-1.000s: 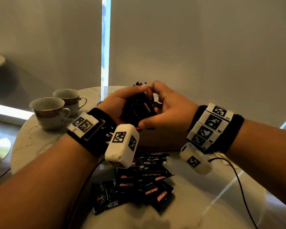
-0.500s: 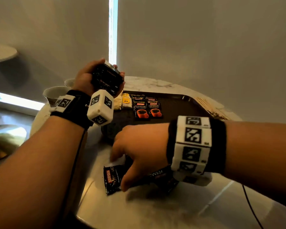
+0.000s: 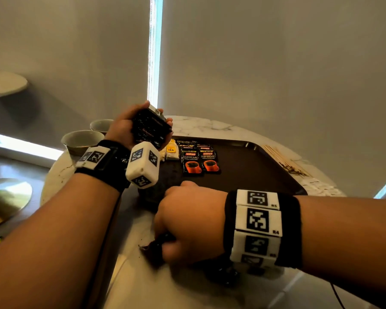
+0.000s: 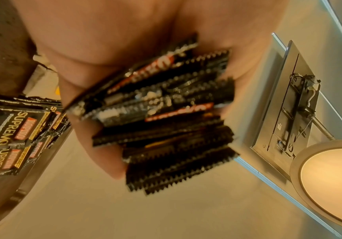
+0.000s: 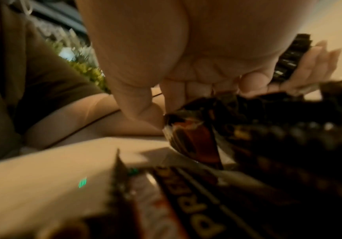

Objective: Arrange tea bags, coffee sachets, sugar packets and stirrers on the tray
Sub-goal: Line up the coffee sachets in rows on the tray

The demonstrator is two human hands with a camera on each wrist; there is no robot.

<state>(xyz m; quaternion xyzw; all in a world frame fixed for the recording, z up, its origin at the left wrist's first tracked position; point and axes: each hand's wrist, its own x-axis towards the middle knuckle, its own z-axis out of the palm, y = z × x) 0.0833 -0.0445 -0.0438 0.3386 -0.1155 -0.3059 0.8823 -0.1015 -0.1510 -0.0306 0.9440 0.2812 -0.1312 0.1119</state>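
Two hands, two loads of coffee sachets

Two cups (image 3: 81, 140) stand at the far left edge of the round marble table (image 3: 210, 126), one behind the other. Just right of them the left hand (image 3: 125, 126) is raised above the table, fingers and thumb curled round a thick stack of black coffee sachets (image 3: 151, 127); the left wrist view shows the stack's serrated edges fanned between the fingers (image 4: 104, 155). Below and to the right lies the dark tray (image 3: 254, 166), carrying yellow-tagged tea bags (image 3: 171, 150) near its left end and, touching them on the right, overlapping rows of Kopiko Supremo sachets (image 3: 200, 160) face up. In front of the tray's near edge the right hand (image 3: 187, 221) is down on the table, knuckles up, its fingers curled over loose sachets (image 3: 153, 246). The right wrist view, though blurred, shows the thumb and fingers pinching a few of them, with more sachets lying on the table beneath. Farther right, off the tray's right rim, a bundle of wooden stirrers (image 3: 283, 159) rests on the table, with white sugar packets (image 3: 321, 186) just nearer.
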